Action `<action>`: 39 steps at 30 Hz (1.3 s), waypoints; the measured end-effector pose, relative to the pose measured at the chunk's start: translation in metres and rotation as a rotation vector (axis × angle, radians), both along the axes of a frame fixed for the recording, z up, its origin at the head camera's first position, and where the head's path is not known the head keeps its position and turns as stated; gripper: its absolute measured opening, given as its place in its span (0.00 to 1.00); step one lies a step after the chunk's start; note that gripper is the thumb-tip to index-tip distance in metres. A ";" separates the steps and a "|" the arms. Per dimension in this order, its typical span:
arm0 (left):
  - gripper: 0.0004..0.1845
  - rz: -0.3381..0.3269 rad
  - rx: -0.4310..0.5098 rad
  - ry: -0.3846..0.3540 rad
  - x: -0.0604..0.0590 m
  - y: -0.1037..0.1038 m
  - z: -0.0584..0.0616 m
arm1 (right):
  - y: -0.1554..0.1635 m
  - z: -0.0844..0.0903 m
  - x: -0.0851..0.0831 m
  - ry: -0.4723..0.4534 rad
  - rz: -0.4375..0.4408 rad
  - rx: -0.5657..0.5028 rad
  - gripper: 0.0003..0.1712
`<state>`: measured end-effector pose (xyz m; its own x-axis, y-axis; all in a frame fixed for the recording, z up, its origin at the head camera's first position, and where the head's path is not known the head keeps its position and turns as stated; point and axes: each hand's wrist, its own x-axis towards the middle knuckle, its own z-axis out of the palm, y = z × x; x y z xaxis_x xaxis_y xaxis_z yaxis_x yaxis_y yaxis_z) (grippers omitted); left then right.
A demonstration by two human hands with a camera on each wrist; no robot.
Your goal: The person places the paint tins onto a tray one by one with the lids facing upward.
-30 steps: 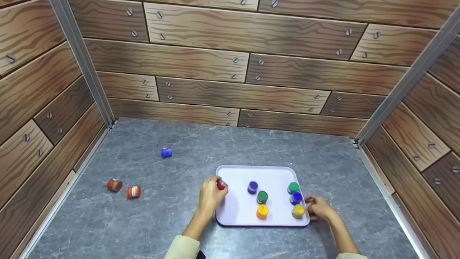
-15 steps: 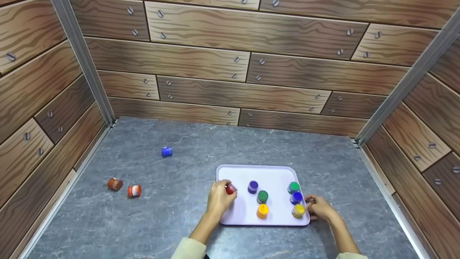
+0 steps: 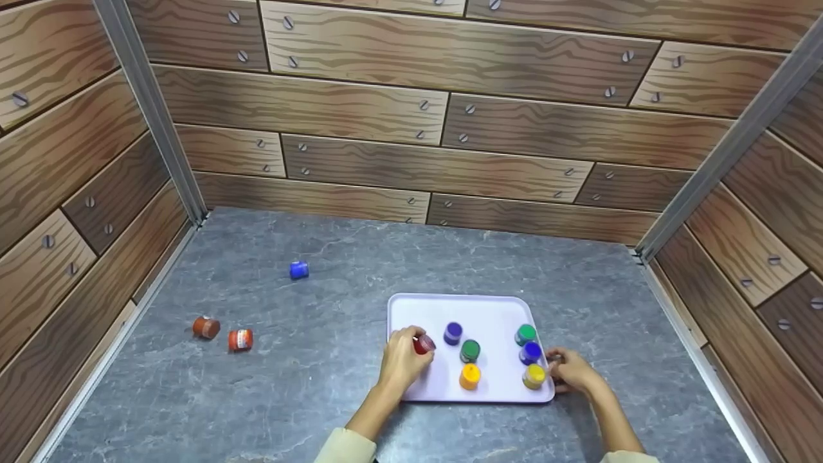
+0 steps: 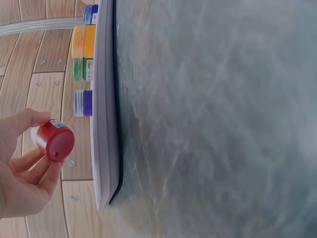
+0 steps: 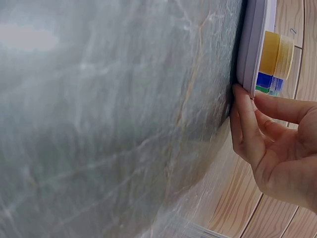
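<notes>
My left hand (image 3: pixel 402 361) pinches a small red paint jar (image 3: pixel 424 344) between thumb and fingers, over the left part of the lilac tray (image 3: pixel 427 305). In the left wrist view the jar (image 4: pixel 60 143) is tilted, its base facing the camera, apart from the tray wall (image 4: pixel 105 148). At the tray's right edge, my right hand (image 3: pixel 569 371) grips the rim, thumb on top and fingers beneath in the right wrist view. Upright on the tray stand a purple jar (image 3: pixel 453 333), a dark green jar (image 3: pixel 470 350) and an orange jar (image 3: pixel 470 376).
Along the tray's right side stand a green jar (image 3: pixel 525 334), a blue jar (image 3: pixel 530 352) and a yellow jar (image 3: pixel 533 376). A blue jar (image 3: pixel 299 269), a brown jar (image 3: pixel 206 328) and an orange-red jar (image 3: pixel 240 339) lie on the grey tabletop to the left. Wood-patterned walls (image 3: pixel 360 154) enclose the table.
My left hand has carried the red jar rightward, from the tray's left edge to further over its surface. My right hand has stayed at the tray's right rim.
</notes>
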<state>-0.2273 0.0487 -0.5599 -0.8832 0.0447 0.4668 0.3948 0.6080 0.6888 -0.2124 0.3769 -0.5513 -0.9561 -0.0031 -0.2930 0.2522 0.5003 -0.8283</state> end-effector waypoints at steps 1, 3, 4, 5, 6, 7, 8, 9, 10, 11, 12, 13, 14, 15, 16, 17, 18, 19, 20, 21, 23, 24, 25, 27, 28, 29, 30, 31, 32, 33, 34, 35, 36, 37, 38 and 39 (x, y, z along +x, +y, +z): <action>0.15 -0.003 0.001 0.002 0.000 0.001 -0.001 | 0.000 0.000 0.000 0.000 -0.001 0.001 0.20; 0.15 -0.012 0.003 0.010 0.001 0.002 -0.002 | 0.000 0.000 0.000 -0.001 -0.002 -0.002 0.20; 0.15 -0.016 0.004 0.010 0.002 0.003 -0.003 | 0.000 0.000 0.000 -0.002 0.000 -0.003 0.20; 0.15 -0.020 0.006 0.010 0.002 0.004 -0.003 | 0.000 -0.001 0.000 -0.001 0.003 -0.005 0.20; 0.15 -0.024 0.007 0.007 0.002 0.005 -0.004 | 0.000 -0.001 0.000 -0.002 0.002 -0.005 0.20; 0.16 -0.028 0.008 0.003 0.003 0.005 -0.005 | 0.000 -0.001 0.000 -0.003 0.001 -0.006 0.20; 0.16 -0.032 0.008 -0.003 0.003 0.006 -0.005 | 0.000 -0.001 0.000 -0.003 0.000 -0.007 0.20; 0.16 -0.034 0.008 -0.011 0.004 0.007 -0.005 | 0.000 -0.001 0.000 -0.004 0.000 -0.006 0.19; 0.16 -0.036 0.007 -0.017 0.004 0.008 -0.006 | 0.000 -0.001 -0.001 -0.004 0.002 -0.004 0.19; 0.16 -0.038 0.005 -0.020 0.004 0.008 -0.006 | 0.000 -0.001 -0.001 -0.002 0.004 -0.002 0.19; 0.16 -0.041 0.003 -0.024 0.005 0.009 -0.006 | 0.000 -0.001 -0.001 -0.001 0.002 0.000 0.19; 0.16 -0.043 0.002 -0.026 0.005 0.009 -0.006 | 0.000 -0.001 -0.001 0.000 0.005 0.000 0.20; 0.16 -0.046 0.001 -0.028 0.006 0.010 -0.006 | 0.001 -0.001 -0.001 0.002 0.010 0.000 0.20; 0.16 -0.053 0.004 -0.028 0.006 0.010 -0.006 | 0.001 -0.001 -0.001 0.002 0.016 -0.001 0.20; 0.16 -0.058 0.005 -0.032 0.007 0.011 -0.006 | 0.001 -0.001 -0.001 0.003 0.023 -0.001 0.21; 0.16 -0.065 0.007 -0.035 0.008 0.011 -0.006 | 0.001 -0.001 -0.001 0.003 0.023 -0.003 0.21; 0.16 -0.072 0.009 -0.038 0.008 0.012 -0.006 | 0.001 -0.001 -0.001 0.003 0.026 -0.005 0.21; 0.16 -0.079 0.010 -0.040 0.008 0.012 -0.005 | 0.001 -0.001 0.000 0.001 0.025 -0.008 0.21; 0.16 -0.087 0.011 -0.041 0.008 0.013 -0.005 | 0.001 -0.001 0.000 0.000 0.023 -0.008 0.21; 0.16 -0.093 0.010 -0.040 0.009 0.013 -0.005 | 0.001 -0.001 0.000 0.000 0.021 -0.010 0.21; 0.16 -0.103 0.006 -0.042 0.009 0.015 -0.004 | 0.001 -0.001 0.000 -0.001 0.018 -0.008 0.21; 0.16 -0.108 0.003 -0.042 0.008 0.015 -0.004 | 0.001 -0.001 0.000 0.000 0.016 -0.008 0.21; 0.16 -0.112 0.002 -0.043 0.008 0.016 -0.004 | 0.001 0.000 0.000 0.000 0.011 -0.008 0.21; 0.15 -0.122 0.000 -0.047 0.008 0.017 -0.005 | 0.001 0.000 0.000 0.004 0.015 -0.005 0.21; 0.15 -0.128 -0.003 -0.048 0.008 0.018 -0.005 | 0.001 0.000 0.000 0.004 0.019 -0.004 0.21; 0.15 -0.132 -0.007 -0.049 0.008 0.018 -0.005 | 0.001 0.000 0.000 0.007 0.021 -0.002 0.21; 0.15 -0.135 -0.011 -0.049 0.008 0.019 -0.005 | 0.001 0.000 0.000 0.009 0.018 -0.001 0.21; 0.14 -0.139 -0.012 -0.050 0.008 0.020 -0.006 | 0.001 0.000 0.000 0.010 0.016 0.001 0.21; 0.14 -0.142 -0.016 -0.052 0.008 0.020 -0.006 | 0.002 0.000 0.000 0.012 0.018 0.005 0.21; 0.14 -0.146 -0.019 -0.055 0.008 0.021 -0.006 | 0.002 0.000 0.000 0.013 0.018 0.008 0.21; 0.14 -0.150 -0.020 -0.059 0.009 0.021 -0.006 | 0.002 -0.001 0.000 0.012 0.018 0.010 0.21; 0.15 -0.153 -0.021 -0.067 0.009 0.022 -0.006 | 0.002 -0.001 0.000 0.013 0.015 0.014 0.21; 0.15 -0.158 -0.022 -0.069 0.009 0.022 -0.007 | 0.002 -0.001 0.000 0.012 0.010 0.013 0.21; 0.15 -0.162 -0.022 -0.079 0.009 0.023 -0.007 | 0.002 -0.002 0.000 0.011 0.014 0.015 0.21; 0.16 -0.165 -0.024 -0.088 0.009 0.023 -0.007 | 0.002 -0.002 -0.001 0.010 0.016 0.016 0.21; 0.16 -0.169 -0.027 -0.096 0.009 0.024 -0.007 | 0.002 -0.002 -0.001 0.009 0.016 0.015 0.21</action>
<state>-0.2181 0.0723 -0.5673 -0.9026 0.2076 0.3772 0.4260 0.5572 0.7127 -0.2131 0.3788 -0.5534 -0.9584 -0.0144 -0.2850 0.2368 0.5168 -0.8227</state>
